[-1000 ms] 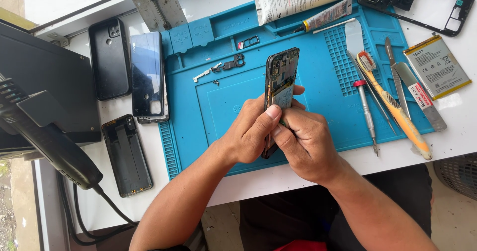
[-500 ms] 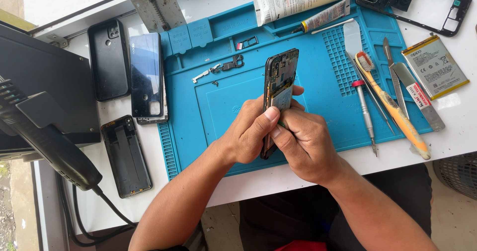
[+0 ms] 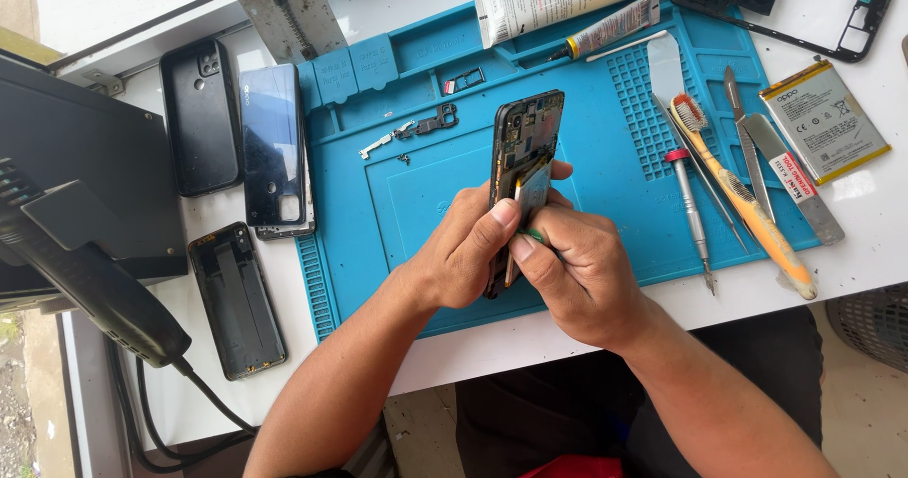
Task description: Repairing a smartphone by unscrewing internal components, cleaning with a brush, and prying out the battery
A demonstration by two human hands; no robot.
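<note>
An opened smartphone (image 3: pixel 525 138) with its back removed and circuit boards showing stands on edge over the blue repair mat (image 3: pixel 397 204). My left hand (image 3: pixel 463 246) grips its lower half, thumb pressed on the edge. My right hand (image 3: pixel 577 270) pinches a small green-tipped tool (image 3: pixel 535 237) against the phone's inside, by a pale part. The lower end of the phone is hidden behind my fingers.
On the mat lie a screwdriver (image 3: pixel 690 213), a toothbrush (image 3: pixel 742 199), tweezers (image 3: pixel 742 152), a metal spatula, glue tubes (image 3: pixel 605 29) and small metal parts (image 3: pixel 416 128). A battery (image 3: pixel 823 123) and phone frame (image 3: pixel 823 5) sit right. Phones and back covers (image 3: pixel 236 298) lie left, beside a black device (image 3: pixel 85 279).
Both hands stay on the phone; my fingers have shifted only slightly at its lower half.
</note>
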